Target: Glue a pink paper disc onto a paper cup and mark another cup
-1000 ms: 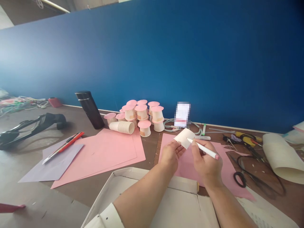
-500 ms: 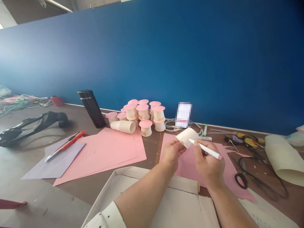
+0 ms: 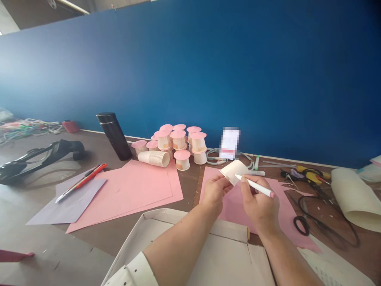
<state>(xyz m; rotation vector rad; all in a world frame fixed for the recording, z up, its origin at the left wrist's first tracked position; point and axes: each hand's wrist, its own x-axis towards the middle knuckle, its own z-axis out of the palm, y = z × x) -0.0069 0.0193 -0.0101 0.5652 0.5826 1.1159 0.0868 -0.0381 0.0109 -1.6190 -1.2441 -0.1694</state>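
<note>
My left hand [image 3: 214, 193] pinches a white paper cup [image 3: 233, 171], which is tilted on its side. In my right hand [image 3: 262, 206] is a white marker [image 3: 256, 185] with a pink end, its tip at the cup's side wall. Under both hands lies a pink sheet [image 3: 232, 204]. Several cups topped with pink discs [image 3: 182, 155] stand stacked behind and to the left. In front of them a nested stack of plain cups [image 3: 154, 158] lies on its side.
Pink sheets [image 3: 127, 190], a lilac sheet [image 3: 86, 202] and a red cutter [image 3: 81, 182] lie left, near a black flask [image 3: 114, 137]. A phone [image 3: 229, 143] leans at the back. Cables [image 3: 327, 214] and a large cup stack [image 3: 354, 198] are right. A cardboard piece [image 3: 160, 226] is in front.
The marker and my right hand have shifted slightly left along the cup. My left hand keeps its hold on the cup.
</note>
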